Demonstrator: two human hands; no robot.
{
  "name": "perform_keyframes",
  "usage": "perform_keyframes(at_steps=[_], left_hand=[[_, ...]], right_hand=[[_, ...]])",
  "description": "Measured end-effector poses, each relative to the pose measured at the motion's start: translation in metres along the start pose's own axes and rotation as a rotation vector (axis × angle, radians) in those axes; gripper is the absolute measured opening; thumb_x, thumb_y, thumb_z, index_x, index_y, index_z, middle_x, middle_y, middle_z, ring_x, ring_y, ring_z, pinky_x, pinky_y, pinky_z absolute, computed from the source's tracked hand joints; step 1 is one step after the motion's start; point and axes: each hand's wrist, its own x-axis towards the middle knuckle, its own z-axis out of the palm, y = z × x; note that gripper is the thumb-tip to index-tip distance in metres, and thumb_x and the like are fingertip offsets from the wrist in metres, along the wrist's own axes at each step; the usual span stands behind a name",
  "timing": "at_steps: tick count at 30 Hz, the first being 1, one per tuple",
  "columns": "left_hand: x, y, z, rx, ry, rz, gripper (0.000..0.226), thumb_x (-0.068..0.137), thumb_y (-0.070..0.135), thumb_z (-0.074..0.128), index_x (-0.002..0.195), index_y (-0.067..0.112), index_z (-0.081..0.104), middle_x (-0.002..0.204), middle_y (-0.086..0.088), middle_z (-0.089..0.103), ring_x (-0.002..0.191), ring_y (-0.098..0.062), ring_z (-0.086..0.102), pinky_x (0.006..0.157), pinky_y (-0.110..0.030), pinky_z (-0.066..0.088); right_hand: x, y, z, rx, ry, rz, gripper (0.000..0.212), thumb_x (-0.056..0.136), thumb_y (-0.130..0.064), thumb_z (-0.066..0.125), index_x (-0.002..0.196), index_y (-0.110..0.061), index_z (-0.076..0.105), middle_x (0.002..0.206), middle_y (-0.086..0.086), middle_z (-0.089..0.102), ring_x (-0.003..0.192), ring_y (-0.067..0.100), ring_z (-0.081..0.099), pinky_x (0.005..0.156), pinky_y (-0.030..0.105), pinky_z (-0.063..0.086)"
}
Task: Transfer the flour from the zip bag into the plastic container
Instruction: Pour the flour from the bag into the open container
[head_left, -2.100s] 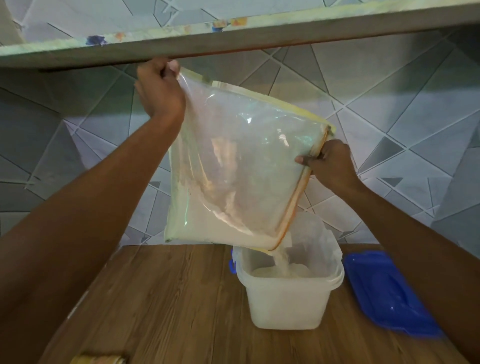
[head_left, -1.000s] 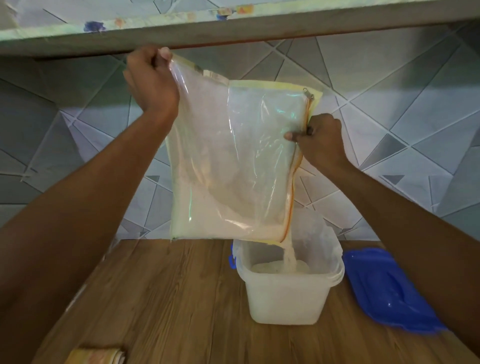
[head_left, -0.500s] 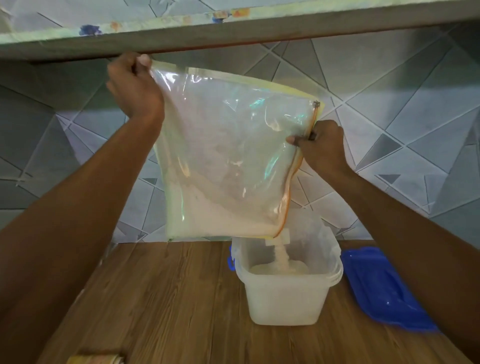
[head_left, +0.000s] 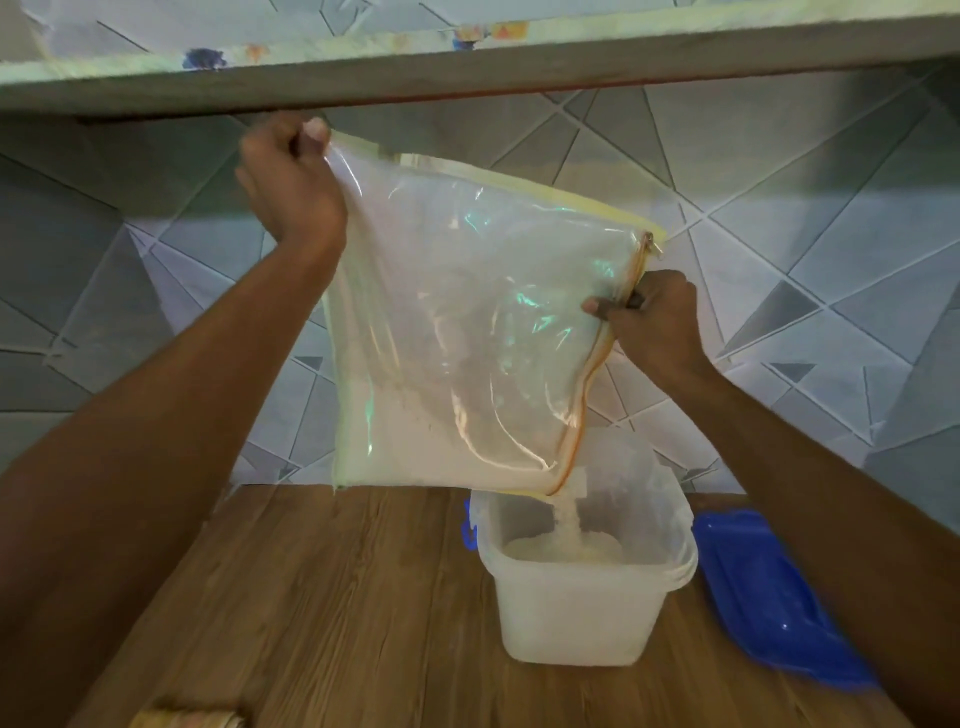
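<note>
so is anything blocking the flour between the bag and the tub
Nothing visible does. The flour falls in a thin stream from the low corner of the bag straight into the open tub. The blue lid lies off to the tub's right on the table, clear of the opening.

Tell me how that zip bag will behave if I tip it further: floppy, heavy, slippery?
Likely floppy: the zip bag creases and sags between the left hand and right hand. Probably bottom-heavy, since flour pools along its lower edge. Its glossy film may slip in the fingers.
</note>
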Motion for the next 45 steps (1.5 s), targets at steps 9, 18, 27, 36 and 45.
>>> perform_keyframes(at_steps=[9,18,27,36,45], left_hand=[[-0.005,0.003,0.003,-0.1,-0.016,-0.052,0.024,0.092,0.024,0.063,0.069,0.028,0.058,0.067,0.014,0.056,0.069,0.001,0.051,0.074,-0.021,0.048],[-0.015,0.01,0.011,-0.099,-0.065,-0.024,0.018,0.091,0.026,0.065,0.077,0.017,0.071,0.059,0.021,0.049,0.057,0.009,0.045,0.069,-0.02,0.045],[-0.025,0.015,0.018,-0.163,-0.095,-0.05,0.018,0.093,0.022,0.064,0.08,0.011,0.072,0.059,0.023,0.046,0.057,0.009,0.043,0.063,-0.016,0.039],[-0.03,0.019,0.019,-0.226,-0.175,-0.019,0.018,0.095,0.021,0.062,0.081,0.012,0.07,0.065,0.007,0.057,0.061,0.006,0.046,0.064,-0.021,0.042],[-0.035,0.021,0.01,-0.275,-0.256,0.094,0.016,0.093,0.015,0.06,0.085,0.012,0.074,0.079,-0.005,0.071,0.075,-0.013,0.065,0.073,-0.035,0.056]], right_hand=[[0.002,0.012,0.001,0.059,-0.006,0.064,0.045,0.067,-0.029,0.089,0.069,0.008,0.065,0.077,0.026,0.07,0.071,0.037,0.071,0.065,0.051,0.06],[-0.006,0.025,-0.01,-0.022,-0.024,0.037,0.048,0.071,-0.033,0.087,0.068,0.009,0.065,0.072,0.024,0.069,0.068,0.037,0.07,0.067,0.05,0.06],[-0.012,0.013,-0.027,0.266,0.032,0.158,0.056,0.067,-0.027,0.09,0.117,-0.016,0.067,0.108,-0.003,0.072,0.091,0.017,0.072,0.078,0.045,0.063],[0.019,-0.066,-0.014,-0.329,0.026,-0.254,0.085,0.065,-0.067,0.079,0.135,-0.029,0.048,0.137,-0.004,0.053,0.127,0.018,0.048,0.104,0.05,0.033],[0.076,-0.154,0.052,-0.38,-0.499,-0.319,0.07,0.059,-0.055,0.088,0.113,-0.021,0.058,0.111,0.006,0.053,0.101,0.022,0.053,0.072,0.03,0.041]])
